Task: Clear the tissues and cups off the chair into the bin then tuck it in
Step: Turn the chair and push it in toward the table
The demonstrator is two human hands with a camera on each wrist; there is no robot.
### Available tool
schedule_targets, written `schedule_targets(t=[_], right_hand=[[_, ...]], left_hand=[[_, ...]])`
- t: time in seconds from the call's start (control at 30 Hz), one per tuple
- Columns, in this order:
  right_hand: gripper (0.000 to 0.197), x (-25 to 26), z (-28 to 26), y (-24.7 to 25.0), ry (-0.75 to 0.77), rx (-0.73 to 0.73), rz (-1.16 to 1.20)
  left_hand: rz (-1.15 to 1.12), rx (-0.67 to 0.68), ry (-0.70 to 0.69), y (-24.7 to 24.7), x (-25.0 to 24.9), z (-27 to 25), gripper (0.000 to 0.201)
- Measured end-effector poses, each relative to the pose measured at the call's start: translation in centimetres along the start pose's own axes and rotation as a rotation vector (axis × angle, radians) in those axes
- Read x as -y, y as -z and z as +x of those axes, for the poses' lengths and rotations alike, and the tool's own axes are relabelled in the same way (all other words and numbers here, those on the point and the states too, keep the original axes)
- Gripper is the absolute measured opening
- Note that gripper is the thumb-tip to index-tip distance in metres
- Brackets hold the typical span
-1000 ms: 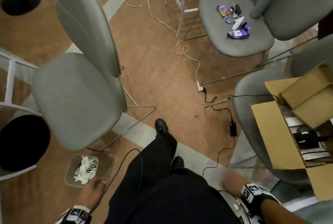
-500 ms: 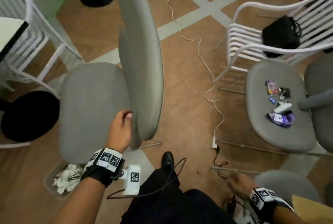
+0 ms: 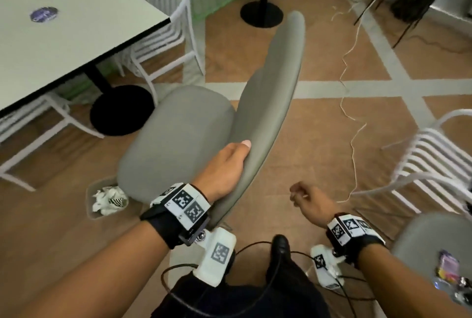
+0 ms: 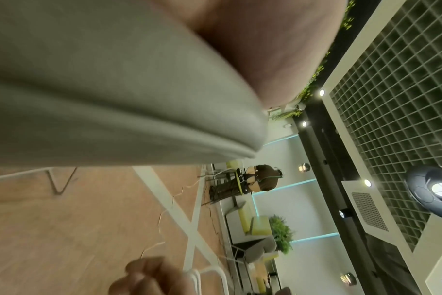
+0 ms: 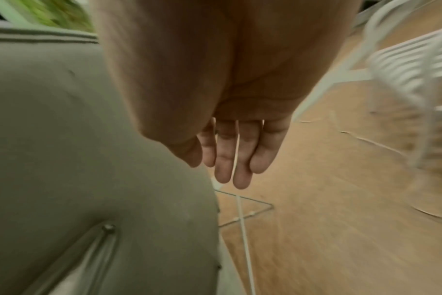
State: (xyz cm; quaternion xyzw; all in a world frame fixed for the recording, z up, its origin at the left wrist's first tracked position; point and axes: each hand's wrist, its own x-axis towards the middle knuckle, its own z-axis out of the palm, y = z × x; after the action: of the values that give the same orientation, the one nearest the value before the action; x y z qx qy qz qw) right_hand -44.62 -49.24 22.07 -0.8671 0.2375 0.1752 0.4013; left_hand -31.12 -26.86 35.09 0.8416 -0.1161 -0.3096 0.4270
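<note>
The grey padded chair (image 3: 176, 133) stands in the middle of the head view, its seat bare and turned toward the white table (image 3: 63, 23). My left hand (image 3: 229, 161) grips the near edge of the chair's backrest (image 3: 270, 82), thumb on the front side, fingers hidden behind. In the left wrist view the backrest (image 4: 114, 89) fills the frame under my palm. My right hand (image 3: 305, 199) hangs free just right of the backrest, holding nothing; its fingers (image 5: 230, 159) show relaxed beside the chair's back (image 5: 88, 159). The clear bin (image 3: 90, 205) on the floor holds crumpled tissues (image 3: 108, 200).
White metal chairs stand by the table (image 3: 163, 44) and at the right (image 3: 429, 164). The table's black round base (image 3: 122, 110) lies ahead of the seat. A white cable (image 3: 353, 123) runs over the floor. Another grey chair (image 3: 419, 236) with small items is near right.
My left hand rose from beside the bin and took hold of the backrest. My right hand came up from low right toward the chair. The view swung toward the table.
</note>
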Motion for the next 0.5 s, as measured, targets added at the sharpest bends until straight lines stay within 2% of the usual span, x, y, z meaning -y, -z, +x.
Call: schedule_targets(t=[0.1,0.17,0.23,0.33,0.4,0.5], right_hand=[[0.012,3.2,3.3,5.0,0.206,-0.041,0.004],[0.014,5.5,5.0,8.5,0.352,-0.103,0.037],[0.014,8.1,6.4,11.8,0.532,-0.226,0.058],[0.012,11.3,8.6,16.0,0.800,-0.413,-0.075],[0.019,13.2,10.7,18.1,0.933,-0.407,-0.206],[0.031,15.8,13.7,20.5,1.019,-0.325,-0.503]], left_hand=[[0.098,-0.074,0.077,-1.0,-2.1,0.5,0.072],[0.198,-0.143,0.125,-1.9,-3.3,0.7,0.076],[0.276,-0.233,0.180,-2.8,-4.3,1.3,0.079],[0.341,-0.371,0.299,-4.0,-5.8,1.6,0.086],[0.337,-0.454,0.346,-4.6,-6.9,1.7,0.083],[0.338,-0.577,0.396,-5.3,-8.4,2.2,0.075]])
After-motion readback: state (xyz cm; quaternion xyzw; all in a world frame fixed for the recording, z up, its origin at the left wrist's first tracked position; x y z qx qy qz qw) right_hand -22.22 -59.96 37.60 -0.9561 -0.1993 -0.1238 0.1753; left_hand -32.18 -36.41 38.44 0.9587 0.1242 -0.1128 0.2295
